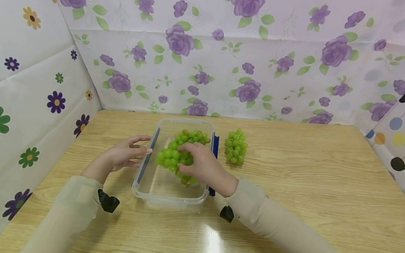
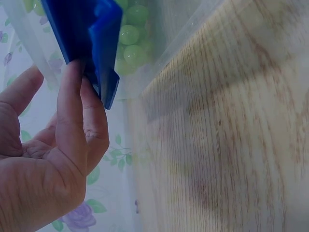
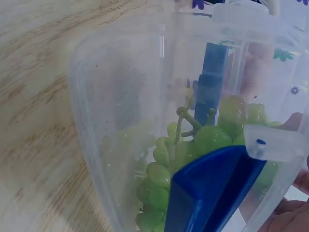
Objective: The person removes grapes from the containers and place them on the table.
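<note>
While the left hand, fingers apart, touches a blue plastic latch on the clear rectangular plastic container, the right hand reaches inside; grip curled, thumb and fingers about round green grapes. Second, smaller green grape bunch on light wood-grain table, just right of container.

left grip against blue latch
</note>
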A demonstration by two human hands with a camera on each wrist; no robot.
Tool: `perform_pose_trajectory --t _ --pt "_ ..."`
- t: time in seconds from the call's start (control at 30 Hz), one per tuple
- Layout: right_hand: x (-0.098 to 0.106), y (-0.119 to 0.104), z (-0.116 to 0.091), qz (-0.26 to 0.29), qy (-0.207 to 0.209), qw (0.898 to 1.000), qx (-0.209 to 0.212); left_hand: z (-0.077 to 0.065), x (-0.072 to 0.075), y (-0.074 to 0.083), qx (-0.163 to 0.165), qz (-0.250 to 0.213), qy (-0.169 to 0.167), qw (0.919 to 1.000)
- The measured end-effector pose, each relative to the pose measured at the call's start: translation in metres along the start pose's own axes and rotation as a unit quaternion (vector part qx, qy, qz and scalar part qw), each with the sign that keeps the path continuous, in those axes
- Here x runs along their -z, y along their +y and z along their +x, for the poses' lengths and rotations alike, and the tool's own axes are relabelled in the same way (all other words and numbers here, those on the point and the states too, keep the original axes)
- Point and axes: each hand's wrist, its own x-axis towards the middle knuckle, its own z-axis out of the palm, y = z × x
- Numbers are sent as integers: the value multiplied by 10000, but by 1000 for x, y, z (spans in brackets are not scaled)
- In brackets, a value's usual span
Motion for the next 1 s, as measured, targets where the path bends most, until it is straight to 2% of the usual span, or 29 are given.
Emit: perform_pose_trajectory --t 0.27,1.0 --pt "4 -1 -3 213 236 9995 1 1 0 0 -25 18 -29 10000" --pt "13 -5 -8 6 889 9953 386 0 0 -1 -16 -12 -21 10000"
